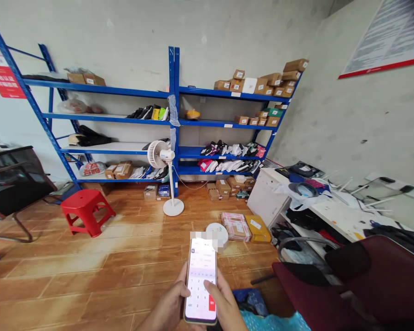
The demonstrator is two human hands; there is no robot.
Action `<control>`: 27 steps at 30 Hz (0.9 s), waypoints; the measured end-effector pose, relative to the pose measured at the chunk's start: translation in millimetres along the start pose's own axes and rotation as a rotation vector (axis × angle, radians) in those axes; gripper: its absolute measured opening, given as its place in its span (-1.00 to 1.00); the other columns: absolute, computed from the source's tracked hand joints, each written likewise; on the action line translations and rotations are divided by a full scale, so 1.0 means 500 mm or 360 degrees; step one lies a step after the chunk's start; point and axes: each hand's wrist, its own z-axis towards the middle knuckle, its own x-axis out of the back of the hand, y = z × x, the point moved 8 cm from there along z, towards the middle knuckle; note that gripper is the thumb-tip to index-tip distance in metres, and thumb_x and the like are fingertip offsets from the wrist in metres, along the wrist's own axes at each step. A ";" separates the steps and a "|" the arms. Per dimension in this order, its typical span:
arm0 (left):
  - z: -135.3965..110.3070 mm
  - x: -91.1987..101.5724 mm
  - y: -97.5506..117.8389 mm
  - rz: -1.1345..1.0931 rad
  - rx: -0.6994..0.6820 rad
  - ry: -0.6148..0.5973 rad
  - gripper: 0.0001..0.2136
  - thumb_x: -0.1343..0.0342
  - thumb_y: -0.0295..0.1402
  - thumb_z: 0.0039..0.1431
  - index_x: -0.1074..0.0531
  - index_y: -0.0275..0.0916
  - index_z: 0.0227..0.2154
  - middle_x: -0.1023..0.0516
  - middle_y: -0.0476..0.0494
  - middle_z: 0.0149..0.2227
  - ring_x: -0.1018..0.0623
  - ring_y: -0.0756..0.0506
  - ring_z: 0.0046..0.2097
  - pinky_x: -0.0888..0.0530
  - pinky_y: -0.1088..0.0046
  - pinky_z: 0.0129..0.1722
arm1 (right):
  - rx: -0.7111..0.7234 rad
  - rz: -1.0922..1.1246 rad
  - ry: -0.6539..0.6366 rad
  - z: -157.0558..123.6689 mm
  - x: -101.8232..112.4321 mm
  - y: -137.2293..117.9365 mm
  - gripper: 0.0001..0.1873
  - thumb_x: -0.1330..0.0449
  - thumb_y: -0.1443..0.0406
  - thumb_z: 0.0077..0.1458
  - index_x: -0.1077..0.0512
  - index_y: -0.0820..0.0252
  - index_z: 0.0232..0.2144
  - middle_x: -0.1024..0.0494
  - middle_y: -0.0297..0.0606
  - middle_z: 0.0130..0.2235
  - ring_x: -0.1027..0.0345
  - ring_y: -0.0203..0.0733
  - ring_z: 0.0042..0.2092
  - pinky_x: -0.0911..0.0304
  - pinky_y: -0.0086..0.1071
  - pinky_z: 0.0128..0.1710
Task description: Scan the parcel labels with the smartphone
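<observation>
A lit smartphone (200, 285) is held upright low in the middle of the view, its screen showing a number keypad with a red key at the lower right. Around its left edge closes my left hand (174, 296), the thumb lying by the keys. My right hand (224, 296) grips the other edge, and its thumb is over the keypad's upper right part. The fingers behind the phone are mostly hidden. Part of the phone's top is blurred out.
Blue shelves (124, 119) with parcels line the wall. Before them stand a white fan (173, 207) and a red stool (86, 207). A pink-striped parcel (235, 226) and a yellow parcel (258, 228) lie on the floor. At right are a cluttered white desk (341, 216) and dark red chairs (376, 266).
</observation>
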 end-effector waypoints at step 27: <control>0.006 0.054 0.083 0.0263 0.0070 -0.0043 0.03 0.03 -0.59 -0.49 -0.02 -0.05 0.27 -0.57 -0.09 -0.15 -0.54 -0.13 -0.28 -0.40 0.49 -0.40 | -0.0121 0.0122 0.0019 0.047 -0.090 -0.012 -0.53 -0.42 0.12 -0.21 -0.56 0.11 -0.19 -0.69 -0.26 -0.18 -0.53 0.00 -0.17 -0.39 -0.24 -0.19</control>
